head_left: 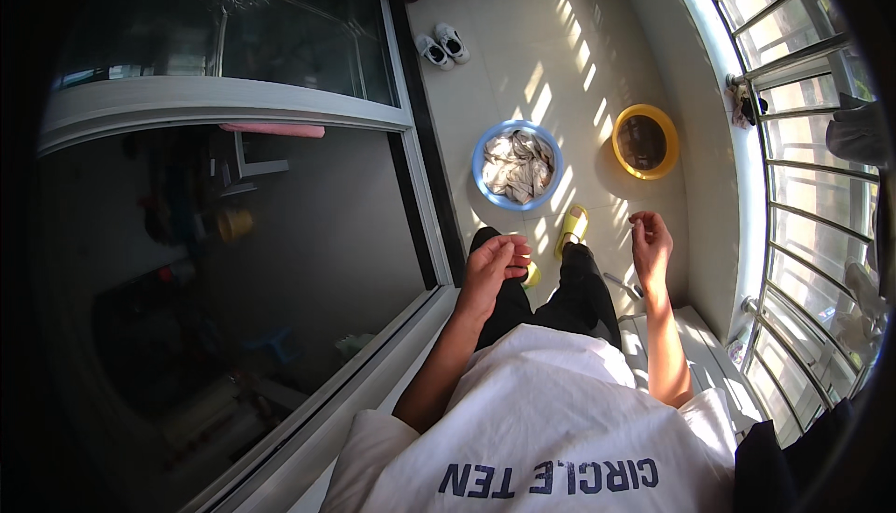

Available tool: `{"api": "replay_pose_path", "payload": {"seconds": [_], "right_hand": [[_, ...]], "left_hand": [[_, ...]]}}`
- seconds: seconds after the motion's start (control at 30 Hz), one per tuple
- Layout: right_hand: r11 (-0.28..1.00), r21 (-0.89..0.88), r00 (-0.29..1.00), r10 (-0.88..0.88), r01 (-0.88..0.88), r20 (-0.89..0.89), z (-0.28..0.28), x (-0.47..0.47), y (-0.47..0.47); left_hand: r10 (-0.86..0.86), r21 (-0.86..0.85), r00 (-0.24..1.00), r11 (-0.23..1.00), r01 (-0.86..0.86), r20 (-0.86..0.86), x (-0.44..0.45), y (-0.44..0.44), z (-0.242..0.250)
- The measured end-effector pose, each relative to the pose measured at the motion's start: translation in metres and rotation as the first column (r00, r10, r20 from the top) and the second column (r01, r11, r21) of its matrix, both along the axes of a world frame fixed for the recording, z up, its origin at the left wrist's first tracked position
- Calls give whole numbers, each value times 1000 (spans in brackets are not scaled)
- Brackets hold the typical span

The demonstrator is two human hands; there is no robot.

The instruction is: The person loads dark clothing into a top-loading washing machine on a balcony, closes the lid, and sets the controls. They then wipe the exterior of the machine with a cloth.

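My left hand (pixel 492 264) is raised above my black-trousered leg, its fingers loosely curled with gaps between them and nothing in it. On the other side, my right hand (pixel 652 243) hangs over the tiled floor with bent fingers, also holding nothing that I can see. Beyond my feet stands a blue plastic basin (pixel 479 184) with a heap of crumpled, pale wet-looking cloth (pixel 519 166) in it. A yellow basin (pixel 673 140) with dark brownish liquid stands to its right, near the wall. Neither hand touches a basin.
Yellow slippers (pixel 572 231) are on my feet. A long-handled object (pixel 623 285) lies by my right leg, beside a pale slatted surface (pixel 707 355). White shoes (pixel 444 46) stand farther off by the sliding door frame (pixel 425 212). Metal window bars (pixel 819 170) run along the right.
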State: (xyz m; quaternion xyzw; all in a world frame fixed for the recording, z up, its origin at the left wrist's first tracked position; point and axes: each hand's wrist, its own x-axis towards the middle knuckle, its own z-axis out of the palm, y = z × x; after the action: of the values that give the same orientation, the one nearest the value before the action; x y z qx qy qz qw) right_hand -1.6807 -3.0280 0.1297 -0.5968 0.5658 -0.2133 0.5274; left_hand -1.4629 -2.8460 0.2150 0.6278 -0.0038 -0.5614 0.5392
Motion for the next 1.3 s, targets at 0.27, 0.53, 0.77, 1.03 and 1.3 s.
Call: {"api": "replay_pose_path", "payload": {"seconds": [0.27,0.53,0.77,1.03,1.3], "right_hand": [[977,-12,975,-213,213,-55,-31,84,-16],[717,52,708,-670,695,-221,-87,177,100],[504,110,515,-828,857,-222,-110,258,210],[169,452,223,-972,876,-69,-135,309,277],[213,563,181,-977,798,112,-99,312,303]], "left_hand": [[-193,63,981,979,195,-26,116,-48,-19],[-574,69,816,813,578,-76,266,-110,-45],[-681,209,704,673,710,-202,327,-117,-89],[-789,217,556,513,830,-262,283,-84,-119],[-844,95,431,424,901,-321,235,-13,-92]]}}
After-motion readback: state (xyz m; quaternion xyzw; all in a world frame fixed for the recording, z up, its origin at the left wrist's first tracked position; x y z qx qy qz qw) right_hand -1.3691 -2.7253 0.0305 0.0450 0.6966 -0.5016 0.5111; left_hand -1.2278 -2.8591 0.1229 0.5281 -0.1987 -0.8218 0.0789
